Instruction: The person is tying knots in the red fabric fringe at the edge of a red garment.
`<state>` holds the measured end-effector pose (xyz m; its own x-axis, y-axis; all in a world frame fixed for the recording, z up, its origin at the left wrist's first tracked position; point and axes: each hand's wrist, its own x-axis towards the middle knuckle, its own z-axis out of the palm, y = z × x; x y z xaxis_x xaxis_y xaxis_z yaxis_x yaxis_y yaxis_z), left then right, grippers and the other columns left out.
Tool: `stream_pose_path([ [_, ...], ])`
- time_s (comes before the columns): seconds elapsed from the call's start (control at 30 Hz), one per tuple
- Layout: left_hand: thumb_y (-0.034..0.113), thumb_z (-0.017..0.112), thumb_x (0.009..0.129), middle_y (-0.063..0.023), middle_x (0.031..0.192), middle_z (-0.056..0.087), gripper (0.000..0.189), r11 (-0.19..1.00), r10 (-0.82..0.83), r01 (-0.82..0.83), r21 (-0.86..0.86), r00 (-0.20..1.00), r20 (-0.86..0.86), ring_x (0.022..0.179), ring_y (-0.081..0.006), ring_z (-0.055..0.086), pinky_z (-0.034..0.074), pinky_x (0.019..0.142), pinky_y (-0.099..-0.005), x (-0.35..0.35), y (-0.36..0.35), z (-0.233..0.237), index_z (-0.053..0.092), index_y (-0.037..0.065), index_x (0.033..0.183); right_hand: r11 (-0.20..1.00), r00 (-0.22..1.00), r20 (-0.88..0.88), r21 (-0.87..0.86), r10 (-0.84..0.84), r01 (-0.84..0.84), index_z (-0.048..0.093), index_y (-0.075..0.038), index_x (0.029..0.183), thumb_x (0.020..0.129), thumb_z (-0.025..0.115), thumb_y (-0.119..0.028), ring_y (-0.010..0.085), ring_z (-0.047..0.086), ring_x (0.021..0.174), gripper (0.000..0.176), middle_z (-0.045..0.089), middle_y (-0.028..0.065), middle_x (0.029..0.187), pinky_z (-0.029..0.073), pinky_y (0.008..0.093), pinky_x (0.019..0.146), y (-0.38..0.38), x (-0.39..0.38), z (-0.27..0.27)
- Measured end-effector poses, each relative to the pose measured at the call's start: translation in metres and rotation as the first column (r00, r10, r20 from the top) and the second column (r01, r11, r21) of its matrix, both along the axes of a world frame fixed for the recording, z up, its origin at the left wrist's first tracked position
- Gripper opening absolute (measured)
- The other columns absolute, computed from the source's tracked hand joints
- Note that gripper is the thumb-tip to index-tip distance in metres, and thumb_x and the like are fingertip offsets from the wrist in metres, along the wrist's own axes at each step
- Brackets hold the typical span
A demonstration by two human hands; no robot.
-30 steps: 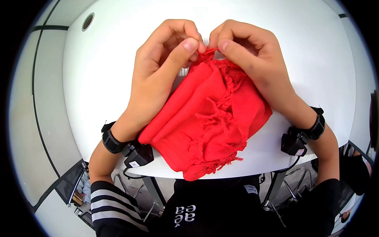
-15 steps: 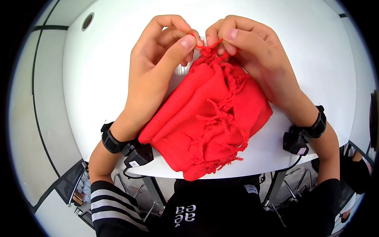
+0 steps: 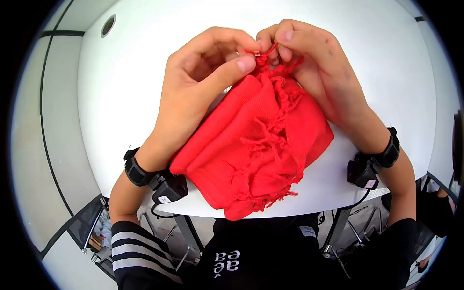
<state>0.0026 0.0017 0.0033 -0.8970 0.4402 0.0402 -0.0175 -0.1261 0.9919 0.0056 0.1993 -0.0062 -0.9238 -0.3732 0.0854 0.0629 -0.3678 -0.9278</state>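
A red scarf (image 3: 227, 140) with knotted, tasselled fringe lies bunched on the white table in front of me. At its far end, a thin red strand (image 3: 270, 50) stretches between my hands above a small fringe knot (image 3: 262, 61). My left hand (image 3: 195, 77) is curled at this knot, thumb and forefinger closing around the strand's left part; the exact contact is partly hidden. Between thumb and fingers, my right hand (image 3: 321, 60) pinches the strand's other end. More fringe (image 3: 290, 67) hangs beside the right palm.
The white table (image 3: 130, 96) has a round grommet hole (image 3: 108, 26) at its far left. Black straps with small cabled devices (image 3: 170, 188) sit on both wrists. Chair legs and a bag show below the table edge, and part of another person (image 3: 435, 212) at right.
My left hand has moved right and closer to my right hand, its forefinger now reaching over the knot. My right hand has shifted slightly right. The scarf's main bulk lies still.
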Motion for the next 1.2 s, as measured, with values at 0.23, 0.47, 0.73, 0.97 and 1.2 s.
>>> stream_pose_path([
  [0.23, 0.008, 0.064, 0.09, -0.0043, 0.087, 0.066, 0.015, 0.999, 0.031, -0.032, -0.014, 0.997, -0.066, 0.08, -0.0079, 0.06, 0.047, 0.075, -0.0226, -0.0006, -0.0003, -0.0017, 0.065, 0.001, 0.103, 1.0, 0.999, 0.051, -0.016, 0.01, -0.009, 0.052, -0.001, 0.078, 0.096, 0.048, -0.022, 0.0149, 0.053, 0.089, 0.028, 0.06, 0.0114, 0.096, 0.042, 0.0278, 0.087, 0.0015, 0.0011, -0.0003],
  [0.47, 0.009, 0.063, 0.091, -0.0048, 0.087, 0.067, 0.014, 0.998, 0.053, -0.053, -0.029, 0.998, -0.031, 0.077, -0.0078, 0.058, 0.047, 0.073, -0.0223, -0.001, -0.0006, -0.0025, 0.065, 0.001, 0.102, 0.994, 0.995, 0.063, 0.083, -0.077, 0.072, 0.057, -0.001, 0.1, 0.09, 0.057, -0.015, 0.0125, 0.052, 0.091, 0.017, 0.058, 0.0061, 0.1, 0.041, 0.0253, 0.088, -0.0074, 0.0059, 0.0075],
  [0.73, 0.008, 0.061, 0.092, -0.0043, 0.092, 0.066, 0.013, 0.999, 0.023, -0.023, 0.037, 1.0, -0.008, 0.08, -0.0079, 0.057, 0.046, 0.075, -0.0224, -0.003, -0.0033, -0.0038, 0.064, 0.001, 0.102, 0.992, 0.992, -0.123, 0.127, 0.037, -0.021, 0.055, -0.002, 0.1, 0.085, 0.056, -0.004, 0.0095, 0.052, 0.093, 0.015, 0.056, 0.0033, 0.101, 0.043, 0.0249, 0.086, -0.001, 0.0026, 0.0009],
  [0.97, 0.008, 0.059, 0.093, -0.0055, 0.094, 0.066, 0.014, 0.999, 0.03, -0.031, 0.041, 0.999, 0.042, 0.081, -0.0092, 0.058, 0.047, 0.076, -0.0234, -0.0013, -0.0014, -0.0005, 0.062, 0.0, 0.103, 0.953, 0.981, -0.194, 0.301, 0.02, 0.04, 0.06, 0.0, 0.095, 0.087, 0.06, 0.0, 0.0114, 0.058, 0.09, 0.008, 0.061, 0.005, 0.094, 0.046, 0.0248, 0.084, -0.0048, 0.0064, 0.0073],
  [1.2, 0.01, 0.06, 0.093, -0.0063, 0.097, 0.067, 0.015, 0.997, 0.059, -0.061, -0.038, 0.998, -0.034, 0.083, -0.0094, 0.059, 0.047, 0.077, -0.0235, -0.0053, -0.0051, -0.007, 0.063, 0.001, 0.104, 0.974, 0.992, -0.126, 0.221, -0.03, 0.057, 0.064, 0.001, 0.098, 0.088, 0.062, -0.004, 0.0114, 0.06, 0.091, 0.011, 0.064, 0.0062, 0.097, 0.047, 0.0241, 0.084, -0.0039, 0.0071, 0.0056],
])
